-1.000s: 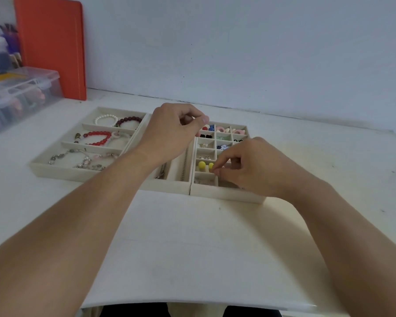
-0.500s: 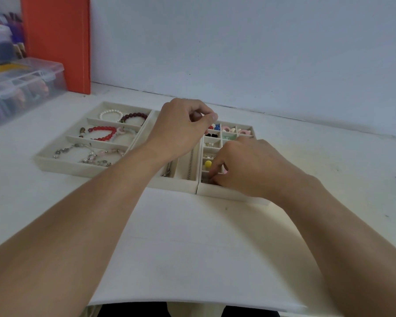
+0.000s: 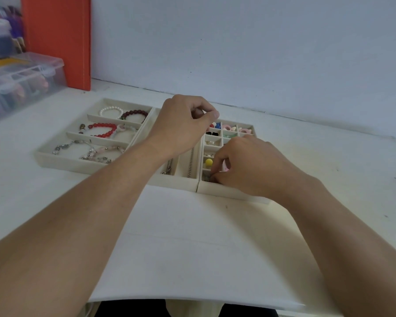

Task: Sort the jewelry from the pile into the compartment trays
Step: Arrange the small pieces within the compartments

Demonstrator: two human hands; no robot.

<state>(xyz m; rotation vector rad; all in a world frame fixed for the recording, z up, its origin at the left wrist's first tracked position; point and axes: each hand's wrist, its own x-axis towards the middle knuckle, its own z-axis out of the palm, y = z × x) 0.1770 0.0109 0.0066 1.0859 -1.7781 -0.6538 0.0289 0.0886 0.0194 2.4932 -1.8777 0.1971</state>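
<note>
Nearest the person, a white sheet (image 3: 192, 243) lies on the bench (image 3: 329, 170), probably as a plain ground for picking out small pieces; no loose pile shows on it, so by the look of things the sorting is close to done.

Just past its far edge, the right hand (image 3: 245, 165) dips its curled fingertips into the front left cell of the small-cell tray (image 3: 229, 193). It appears to pinch or seat a tiny piece there, but the piece is hidden under the fingers, so what it holds cannot be told. A yellow bead (image 3: 208, 162) sits in the cell just behind those fingertips.

The left hand (image 3: 183, 124) hovers above the middle tray (image 3: 176, 181), thumb and forefinger pressed together as if on something very small (too small to make out). It is likely waiting its turn over the grid, with the next piece ready.

The middle tray holds chains in long channels, a shape that lets them lie straight. To the left, the wide tray (image 3: 62, 160) keeps bracelets apart by row: a red bracelet (image 3: 102, 130) in the middle and a pearl bracelet (image 3: 111, 110) at the back.

Farther off, at the left edge, stand a clear plastic box (image 3: 23, 83) and an orange board (image 3: 57, 40).
</note>
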